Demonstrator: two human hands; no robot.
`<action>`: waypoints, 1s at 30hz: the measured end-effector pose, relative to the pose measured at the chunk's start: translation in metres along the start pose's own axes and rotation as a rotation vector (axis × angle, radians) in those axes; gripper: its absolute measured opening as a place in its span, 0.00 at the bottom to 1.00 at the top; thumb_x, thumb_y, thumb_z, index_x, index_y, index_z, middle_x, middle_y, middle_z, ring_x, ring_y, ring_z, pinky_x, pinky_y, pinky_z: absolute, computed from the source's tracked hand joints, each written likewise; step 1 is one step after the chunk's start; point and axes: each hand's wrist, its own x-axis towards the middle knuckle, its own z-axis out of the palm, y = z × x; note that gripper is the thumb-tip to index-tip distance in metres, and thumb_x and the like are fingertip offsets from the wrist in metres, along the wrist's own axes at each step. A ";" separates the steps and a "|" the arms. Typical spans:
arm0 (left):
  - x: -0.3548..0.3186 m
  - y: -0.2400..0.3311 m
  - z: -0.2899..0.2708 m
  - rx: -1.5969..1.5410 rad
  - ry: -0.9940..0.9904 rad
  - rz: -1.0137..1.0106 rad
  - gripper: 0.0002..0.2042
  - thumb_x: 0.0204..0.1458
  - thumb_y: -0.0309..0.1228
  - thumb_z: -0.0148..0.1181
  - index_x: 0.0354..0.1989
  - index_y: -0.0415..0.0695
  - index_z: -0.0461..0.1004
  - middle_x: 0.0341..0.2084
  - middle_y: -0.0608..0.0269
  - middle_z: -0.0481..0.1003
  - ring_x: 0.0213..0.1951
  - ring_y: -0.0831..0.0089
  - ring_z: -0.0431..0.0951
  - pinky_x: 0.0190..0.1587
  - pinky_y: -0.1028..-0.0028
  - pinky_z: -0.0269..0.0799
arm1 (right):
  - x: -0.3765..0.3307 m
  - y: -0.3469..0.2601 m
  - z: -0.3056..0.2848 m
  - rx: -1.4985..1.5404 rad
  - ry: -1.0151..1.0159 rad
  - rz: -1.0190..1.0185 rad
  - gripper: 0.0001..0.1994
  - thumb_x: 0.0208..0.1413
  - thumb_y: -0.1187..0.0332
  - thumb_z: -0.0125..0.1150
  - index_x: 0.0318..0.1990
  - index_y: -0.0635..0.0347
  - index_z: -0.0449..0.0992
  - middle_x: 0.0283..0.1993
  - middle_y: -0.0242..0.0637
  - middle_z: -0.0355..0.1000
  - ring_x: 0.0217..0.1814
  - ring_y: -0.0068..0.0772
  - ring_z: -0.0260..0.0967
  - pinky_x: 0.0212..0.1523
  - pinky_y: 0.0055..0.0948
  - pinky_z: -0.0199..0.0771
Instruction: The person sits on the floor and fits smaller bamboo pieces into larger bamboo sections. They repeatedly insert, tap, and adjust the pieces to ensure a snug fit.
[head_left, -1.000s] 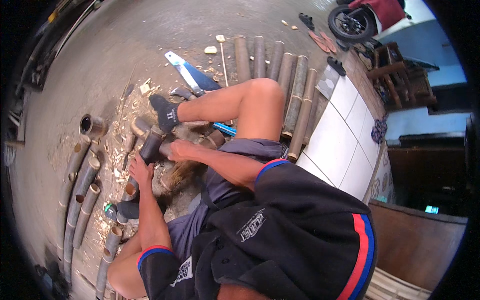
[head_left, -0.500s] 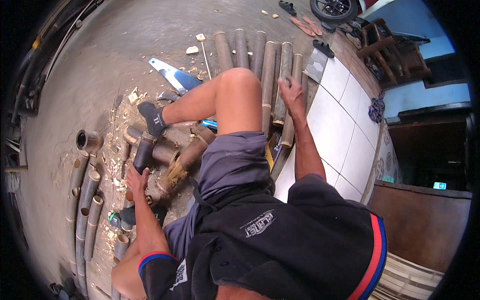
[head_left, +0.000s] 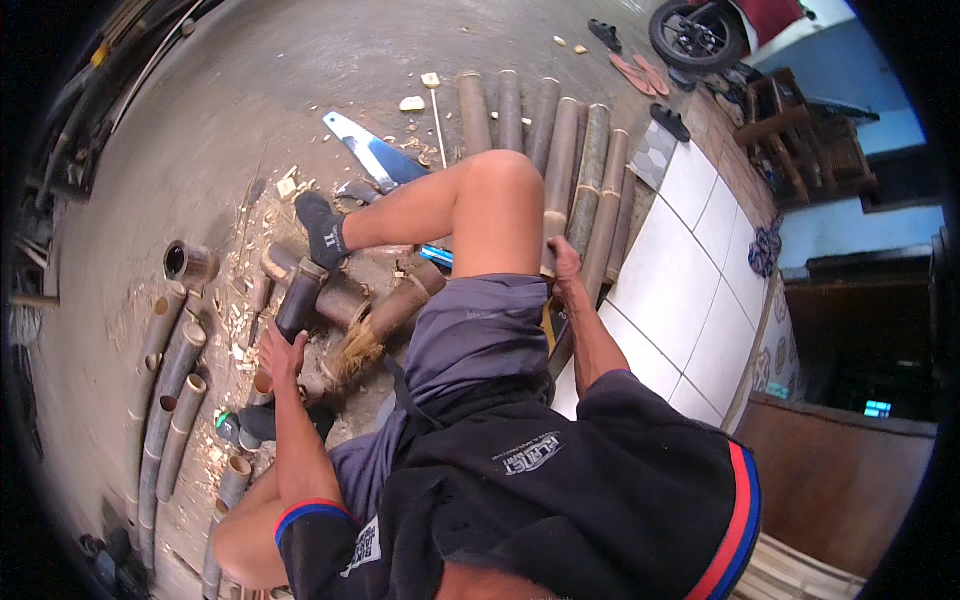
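My left hand (head_left: 283,350) is wrapped round the near end of a short dark bamboo tube (head_left: 299,300). That tube lies tilted over a thicker brown bamboo piece (head_left: 340,303), its far end close to my socked foot (head_left: 320,228). Beside it rests another bamboo section (head_left: 400,308) with a frayed, fibrous clump (head_left: 357,345) at its near end. To the right of my bent knee, my right hand (head_left: 566,262) has its fingers curled at the lower end of a long bamboo pole (head_left: 557,200); the thigh and hand hide part of that end.
A handsaw (head_left: 375,152) lies beyond my shin, with wood chips scattered about. Several bamboo poles (head_left: 592,165) lie side by side at the right, along white tiles (head_left: 660,250). Notched bamboo tubes (head_left: 178,368) and an upright bamboo cup (head_left: 190,263) are at the left.
My right hand has come down from above the poles to the lower end of one beside my thigh. My left hand stays on the dark tube. The whole view has shifted slightly.
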 end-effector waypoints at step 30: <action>-0.011 0.042 -0.193 -0.252 0.849 0.293 0.37 0.34 0.40 0.79 0.58 0.51 0.73 0.49 0.59 0.78 0.57 0.57 0.75 0.62 0.59 0.67 | -0.081 -0.509 0.139 -0.739 -0.156 -1.714 0.31 0.43 0.67 0.77 0.58 0.57 0.75 0.55 0.41 0.75 0.56 0.46 0.73 0.57 0.47 0.73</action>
